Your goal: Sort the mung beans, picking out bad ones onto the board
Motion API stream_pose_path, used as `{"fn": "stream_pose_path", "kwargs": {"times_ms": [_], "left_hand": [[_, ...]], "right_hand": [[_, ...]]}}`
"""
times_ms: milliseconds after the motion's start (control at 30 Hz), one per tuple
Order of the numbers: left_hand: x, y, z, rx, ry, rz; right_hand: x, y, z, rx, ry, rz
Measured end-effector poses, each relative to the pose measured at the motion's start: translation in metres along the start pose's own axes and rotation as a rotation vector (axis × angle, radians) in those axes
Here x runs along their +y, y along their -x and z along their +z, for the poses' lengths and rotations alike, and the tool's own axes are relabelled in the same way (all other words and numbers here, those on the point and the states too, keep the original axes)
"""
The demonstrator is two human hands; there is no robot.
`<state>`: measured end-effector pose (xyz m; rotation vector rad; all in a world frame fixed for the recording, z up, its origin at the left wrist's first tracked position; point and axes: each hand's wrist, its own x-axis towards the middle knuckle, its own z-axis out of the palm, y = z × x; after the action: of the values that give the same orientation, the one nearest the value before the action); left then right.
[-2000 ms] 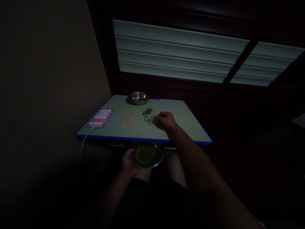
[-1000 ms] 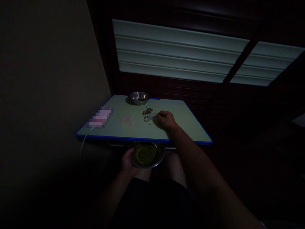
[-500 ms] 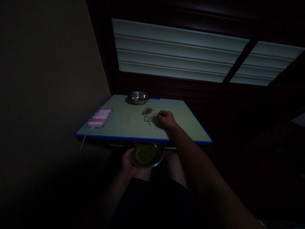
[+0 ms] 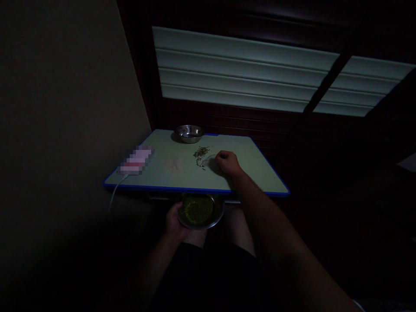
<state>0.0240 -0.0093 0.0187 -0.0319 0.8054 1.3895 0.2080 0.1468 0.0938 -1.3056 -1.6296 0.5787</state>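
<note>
My left hand [image 4: 174,221] grips the left rim of a metal bowl [image 4: 212,224] below the table's front edge, above my lap. Green beans or similar small grains [image 4: 196,209] lie in that bowl. Over the right half of the table, my right hand [image 4: 227,162] is closed, fingers curled inward. A faint clear, rounded thing [image 4: 210,160] shows at its fingertips; darkness hides what it is. Just left of it, small brown grains [image 4: 202,151] are scattered on the tabletop. A pale patch of fine bits [image 4: 174,165] lies further left.
A second metal bowl [image 4: 190,134] stands at the back of the pale table [image 4: 156,149], which has a blue rim. At the left edge lies a blurred-out pink and white object [image 4: 135,160] with a white cable [image 4: 113,195]. A wall rises on the left, slatted panels behind.
Almost nothing differs. My right hand has shifted very slightly to the right, while my left hand and the bowl stay in place.
</note>
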Motion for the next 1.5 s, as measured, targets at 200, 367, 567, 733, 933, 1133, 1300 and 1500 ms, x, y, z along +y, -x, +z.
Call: {"fn": "stream_pose_path", "kwargs": {"times_ms": [200, 367, 567, 733, 933, 1133, 1300, 1500], "left_hand": [[0.0001, 0.0024, 0.0017, -0.002, 0.006, 0.027], [0.001, 0.0056, 0.0048, 0.004, 0.003, -0.001], [0.0006, 0.0015, 0.0026, 0.022, -0.013, 0.006], [0.0002, 0.0001, -0.0003, 0.009, -0.01, 0.014], [-0.0001, 0.0, 0.0004, 0.006, 0.008, 0.002], [0.0004, -0.0002, -0.0002, 0.003, 0.007, 0.0], [0.0002, -0.0001, -0.001, -0.013, -0.001, 0.019], [0.0001, -0.0002, 0.0001, 0.006, -0.006, 0.013]], "right_hand": [[0.0023, -0.0006, 0.0009, -0.031, -0.047, -0.01], [0.0005, -0.0001, 0.0009, -0.025, -0.082, -0.006], [-0.0012, 0.0007, 0.0004, -0.058, -0.105, 0.007], [-0.0035, 0.0023, -0.0001, -0.038, -0.113, 0.016], [-0.0013, 0.001, -0.0001, -0.034, -0.045, -0.005], [-0.0005, 0.0003, 0.0008, -0.058, -0.072, -0.015], [0.0, 0.0, 0.0009, -0.064, -0.1, 0.0], [0.0022, -0.0012, 0.0013, -0.036, -0.107, -0.014]]}}
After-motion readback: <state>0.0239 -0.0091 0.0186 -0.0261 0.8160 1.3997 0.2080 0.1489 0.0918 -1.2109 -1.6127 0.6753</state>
